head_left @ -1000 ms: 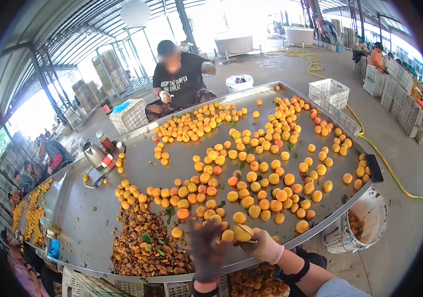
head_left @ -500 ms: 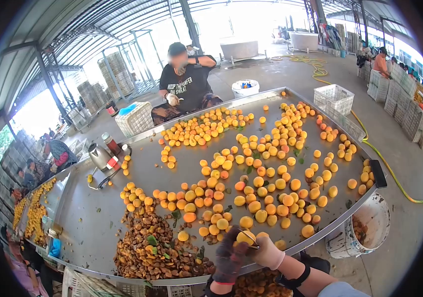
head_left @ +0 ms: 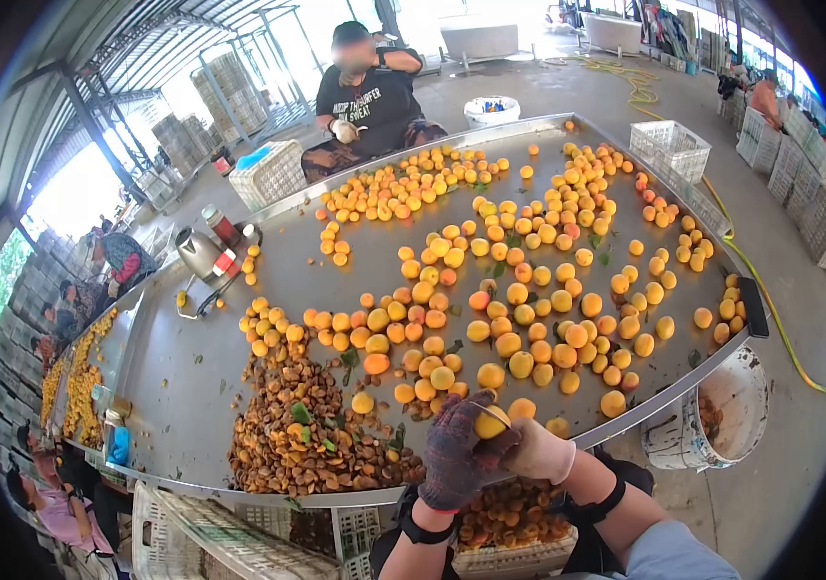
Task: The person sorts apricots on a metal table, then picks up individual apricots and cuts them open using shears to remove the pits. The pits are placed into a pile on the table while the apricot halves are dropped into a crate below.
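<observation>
My left hand point(head_left: 453, 452), in a dark grey glove, is closed around an apricot point(head_left: 491, 423) over the table's near edge. Pressed up beside it is my right hand point(head_left: 540, 452), in a pale glove, with its fingers closed on a thin curved metal tool whose edge shows against the fruit. The fingers hide most of that tool. Many whole apricots point(head_left: 521, 364) lie just beyond my hands on the metal table point(head_left: 210, 387). To the left is a heap of brown pits point(head_left: 287, 440) with some leaves. Below my hands stands a crate point(head_left: 519, 558) of orange fruit pieces.
A person point(head_left: 364, 101) sits across the table. A kettle point(head_left: 197, 253) and a flask point(head_left: 220, 226) stand at the left. At the right are a dark flat object point(head_left: 752, 307) on the rim, a stained bucket point(head_left: 734, 411) and a white crate point(head_left: 671, 150).
The view has tipped down, showing more of the crates below. My hands still work together at the apricot; the left has turned more of its back towards me.
</observation>
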